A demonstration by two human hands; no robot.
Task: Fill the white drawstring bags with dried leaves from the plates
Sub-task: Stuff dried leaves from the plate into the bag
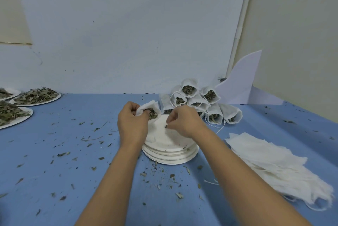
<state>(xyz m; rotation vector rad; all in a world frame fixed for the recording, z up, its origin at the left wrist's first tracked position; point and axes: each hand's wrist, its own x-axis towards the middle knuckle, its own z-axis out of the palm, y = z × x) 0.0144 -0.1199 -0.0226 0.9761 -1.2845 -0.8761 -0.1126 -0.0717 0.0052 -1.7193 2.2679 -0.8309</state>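
My left hand (132,121) grips a white drawstring bag (150,108) by its mouth, with dried leaves showing inside it. My right hand (182,120) pinches a small bit of dried leaf (166,126) just right of the bag, over the top plate of a stack of white plates (170,150). That top plate holds only a few leaf crumbs. Three plates heaped with dried leaves (36,96) sit at the far left of the blue table. A pile of flat white bags (270,165) lies to my right.
Several filled bags (197,101) are stacked against the wall behind the plate stack, strings hanging. A white curved card (241,83) leans in the back right corner. Leaf scraps litter the blue tabletop (73,152).
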